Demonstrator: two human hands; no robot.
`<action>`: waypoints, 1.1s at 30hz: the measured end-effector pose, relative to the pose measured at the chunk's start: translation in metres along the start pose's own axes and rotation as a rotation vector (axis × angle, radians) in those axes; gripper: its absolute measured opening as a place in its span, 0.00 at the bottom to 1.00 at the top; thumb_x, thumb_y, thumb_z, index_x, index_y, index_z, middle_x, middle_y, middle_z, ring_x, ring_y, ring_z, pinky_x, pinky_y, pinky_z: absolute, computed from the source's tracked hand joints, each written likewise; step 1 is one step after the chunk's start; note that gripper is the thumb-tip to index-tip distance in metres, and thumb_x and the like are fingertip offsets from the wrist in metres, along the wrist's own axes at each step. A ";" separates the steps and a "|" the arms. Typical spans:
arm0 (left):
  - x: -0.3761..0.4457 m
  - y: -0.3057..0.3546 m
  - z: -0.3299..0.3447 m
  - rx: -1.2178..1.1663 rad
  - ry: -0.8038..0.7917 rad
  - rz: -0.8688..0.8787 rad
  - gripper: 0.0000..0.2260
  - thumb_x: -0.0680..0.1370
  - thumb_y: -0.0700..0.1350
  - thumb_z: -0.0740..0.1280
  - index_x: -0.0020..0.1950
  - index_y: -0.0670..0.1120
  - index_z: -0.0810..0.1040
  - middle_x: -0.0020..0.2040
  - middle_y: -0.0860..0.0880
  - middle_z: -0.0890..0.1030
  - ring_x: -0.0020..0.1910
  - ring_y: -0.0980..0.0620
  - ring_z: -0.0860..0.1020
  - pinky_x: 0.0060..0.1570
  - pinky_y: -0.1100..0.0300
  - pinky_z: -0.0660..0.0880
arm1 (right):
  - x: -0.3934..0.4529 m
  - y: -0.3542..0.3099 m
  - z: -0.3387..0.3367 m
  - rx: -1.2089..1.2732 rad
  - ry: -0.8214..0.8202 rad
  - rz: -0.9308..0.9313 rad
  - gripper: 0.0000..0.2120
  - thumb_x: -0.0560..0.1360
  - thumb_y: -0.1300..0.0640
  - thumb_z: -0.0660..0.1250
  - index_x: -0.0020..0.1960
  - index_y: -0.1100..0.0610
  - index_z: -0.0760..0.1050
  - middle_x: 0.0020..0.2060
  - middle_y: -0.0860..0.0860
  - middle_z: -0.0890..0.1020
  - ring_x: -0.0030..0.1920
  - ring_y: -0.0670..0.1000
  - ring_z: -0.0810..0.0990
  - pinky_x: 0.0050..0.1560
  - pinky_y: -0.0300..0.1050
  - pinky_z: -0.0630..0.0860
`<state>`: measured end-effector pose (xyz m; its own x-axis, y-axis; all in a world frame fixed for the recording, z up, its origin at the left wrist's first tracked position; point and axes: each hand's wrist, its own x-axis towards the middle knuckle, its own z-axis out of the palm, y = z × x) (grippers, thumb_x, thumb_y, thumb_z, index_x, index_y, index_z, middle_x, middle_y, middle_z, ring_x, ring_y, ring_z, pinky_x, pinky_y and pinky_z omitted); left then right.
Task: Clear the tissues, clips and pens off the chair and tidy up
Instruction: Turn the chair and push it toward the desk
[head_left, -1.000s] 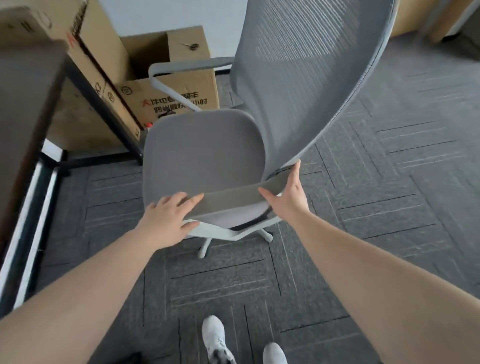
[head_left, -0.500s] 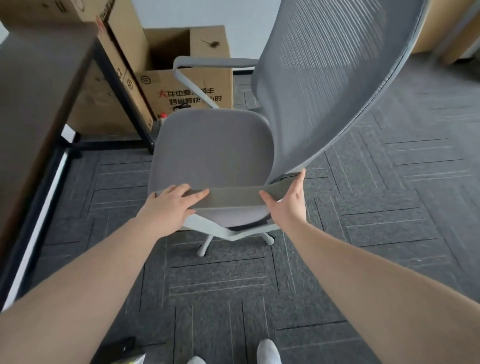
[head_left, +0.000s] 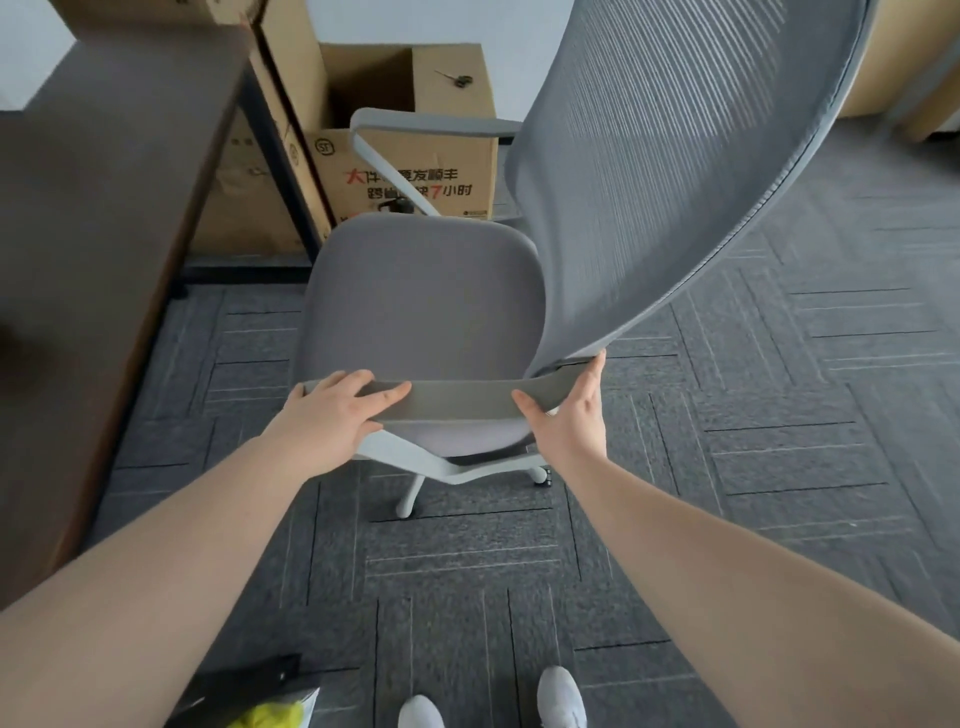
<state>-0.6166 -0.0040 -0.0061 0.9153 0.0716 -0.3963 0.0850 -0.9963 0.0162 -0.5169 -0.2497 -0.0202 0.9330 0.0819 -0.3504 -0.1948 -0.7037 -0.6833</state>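
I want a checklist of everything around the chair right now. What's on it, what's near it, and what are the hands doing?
Surface: chair seat bare; grey carpet floor.
Job's things: no tissues, clips or pens seen on the seat.
Clutter: scissors on the open cardboard box; black and yellow item at the bottom edge, unclear.
Grippers: left hand and right hand hold the near armrest.
Cables: nothing seen.
Surroundings: dark desk on the left; white shoes below.

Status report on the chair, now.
Left hand and right hand grip near armrest. Chair seat bare: no tissues, clips, pens visible. Desk close on left.
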 end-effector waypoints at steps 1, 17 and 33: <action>-0.006 -0.007 0.002 0.000 -0.003 -0.010 0.24 0.81 0.53 0.53 0.75 0.63 0.48 0.74 0.48 0.60 0.74 0.47 0.57 0.68 0.39 0.63 | -0.003 -0.005 0.006 -0.005 -0.006 -0.009 0.53 0.72 0.41 0.68 0.76 0.50 0.30 0.78 0.46 0.47 0.73 0.56 0.64 0.64 0.54 0.72; -0.075 -0.126 0.016 0.036 -0.038 -0.116 0.26 0.81 0.45 0.57 0.76 0.60 0.50 0.75 0.45 0.61 0.72 0.44 0.62 0.69 0.46 0.66 | -0.057 -0.079 0.112 -0.012 -0.076 -0.128 0.52 0.72 0.44 0.70 0.77 0.54 0.33 0.79 0.48 0.49 0.76 0.52 0.58 0.68 0.49 0.65; -0.084 -0.122 0.005 0.001 -0.058 -0.133 0.26 0.81 0.50 0.56 0.77 0.57 0.50 0.77 0.44 0.56 0.76 0.43 0.55 0.69 0.48 0.65 | -0.060 -0.080 0.109 -0.098 -0.147 -0.079 0.51 0.72 0.41 0.68 0.77 0.51 0.32 0.78 0.47 0.51 0.74 0.54 0.63 0.64 0.54 0.72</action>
<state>-0.7061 0.1113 0.0209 0.8719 0.1999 -0.4469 0.2036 -0.9782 -0.0404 -0.5902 -0.1216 -0.0147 0.8887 0.2370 -0.3926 -0.0853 -0.7557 -0.6493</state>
